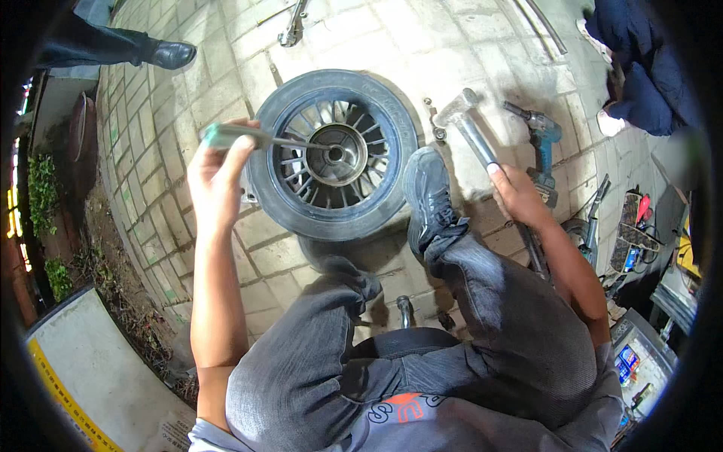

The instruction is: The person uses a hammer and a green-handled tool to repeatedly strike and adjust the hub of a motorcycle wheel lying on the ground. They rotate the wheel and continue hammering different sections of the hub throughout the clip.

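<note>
- Screwdriver (223, 136), one: green handle toward the left edge of the paved surface (181, 120), shaft to the right; long axis nearly crosswise, held over the left part of the wheel (280, 217), tip toward the hub (340, 172). Contact at the tip: cannot tell.
- Left hand (215, 169), one: fingers closed around the screwdriver handle, thumb laid along it.
- Hammer (474, 138), one: head toward the surface's far edge and slightly left, handle slanting back to the right; held right of the wheel.
- Right hand (520, 196), one: fingers wrapped around the hammer handle.
- Wheel, one: tyre and spoked rim, lying face up on the surface; axis upward.
- Shoe (428, 197), the person's own right: at the tyre's near right edge, in the way on that side.
- Power driver (544, 139), one: blue and black, right of the hammer.
- Wrench (291, 32), one: toward the surface's far edge.
- Long bar (546, 27), one: at the far right.
- Other people, two: a black boot (172, 55) at far left; dark blue clothing (640, 75) at far right.
</note>
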Demonstrator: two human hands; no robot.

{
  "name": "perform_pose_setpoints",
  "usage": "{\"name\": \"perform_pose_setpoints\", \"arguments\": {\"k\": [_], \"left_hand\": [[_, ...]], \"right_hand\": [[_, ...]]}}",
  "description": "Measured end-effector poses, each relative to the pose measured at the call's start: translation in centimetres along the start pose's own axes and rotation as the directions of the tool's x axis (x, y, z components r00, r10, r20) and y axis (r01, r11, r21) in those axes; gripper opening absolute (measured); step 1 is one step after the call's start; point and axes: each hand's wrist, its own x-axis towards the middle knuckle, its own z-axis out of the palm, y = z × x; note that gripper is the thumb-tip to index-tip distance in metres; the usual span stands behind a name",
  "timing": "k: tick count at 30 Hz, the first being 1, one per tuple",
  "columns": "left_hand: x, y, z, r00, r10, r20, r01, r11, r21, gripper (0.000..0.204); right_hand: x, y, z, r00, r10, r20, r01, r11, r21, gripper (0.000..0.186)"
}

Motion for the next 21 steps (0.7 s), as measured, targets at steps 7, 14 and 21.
{"name": "perform_pose_setpoints", "arguments": {"k": [7,14,21], "left_hand": [[-5.5,-0.2,-4.8,0.999,-0.042,-0.031,0.032,0.960,-0.280,0.026],[-7.4,-0.3,-0.3,0.984,-0.160,0.081,0.174,0.957,-0.232,0.026],[-7.9,-0.7,1.7,0.974,-0.189,0.126,0.217,0.937,-0.275,0.027]], "right_hand": [[0.3,7.4,-0.1,0.928,-0.079,-0.363,-0.118,0.864,-0.490,0.060],[-3.6,-6.9,0.0,0.917,-0.396,0.046,0.338,0.712,-0.615,0.036],[-10.5,-19.4,5.3,-0.131,-0.897,0.422,0.990,-0.093,0.108,0.022]]}}
